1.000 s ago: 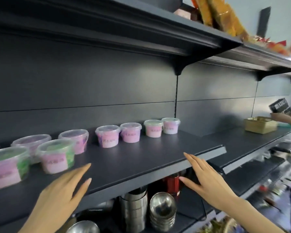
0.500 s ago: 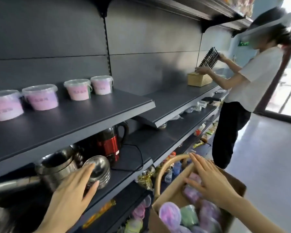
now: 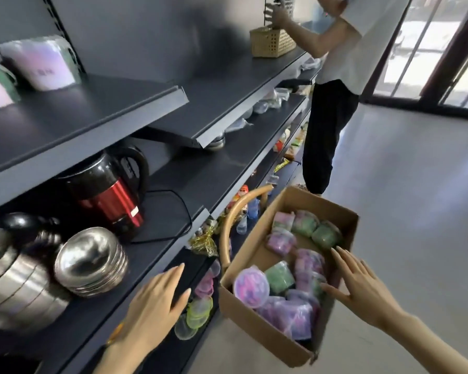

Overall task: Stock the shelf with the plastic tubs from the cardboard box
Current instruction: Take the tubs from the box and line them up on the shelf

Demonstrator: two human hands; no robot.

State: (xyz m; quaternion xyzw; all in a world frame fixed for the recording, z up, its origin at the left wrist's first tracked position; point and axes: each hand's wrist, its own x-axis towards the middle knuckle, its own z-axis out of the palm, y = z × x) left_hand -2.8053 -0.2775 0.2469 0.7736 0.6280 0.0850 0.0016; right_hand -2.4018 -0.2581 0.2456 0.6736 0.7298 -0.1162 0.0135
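Right hand [image 3: 362,287] hovers over the cardboard box [image 3: 257,323], fingers spread, holding nothing. Left hand [image 3: 154,300] is open too, empty. The plastic tubs [image 3: 251,287] lie jumbled inside; they look light and slick, so grip the sides, not the lid.

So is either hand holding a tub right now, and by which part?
Neither. The left hand is open beside the lower shelf, and the right hand is spread flat over the plastic tubs in the cardboard box, gripping none.

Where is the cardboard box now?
In the head view, the cardboard box is low, right of centre, beside the lower shelves; the right hand is over its tubs, the left hand just left of it.
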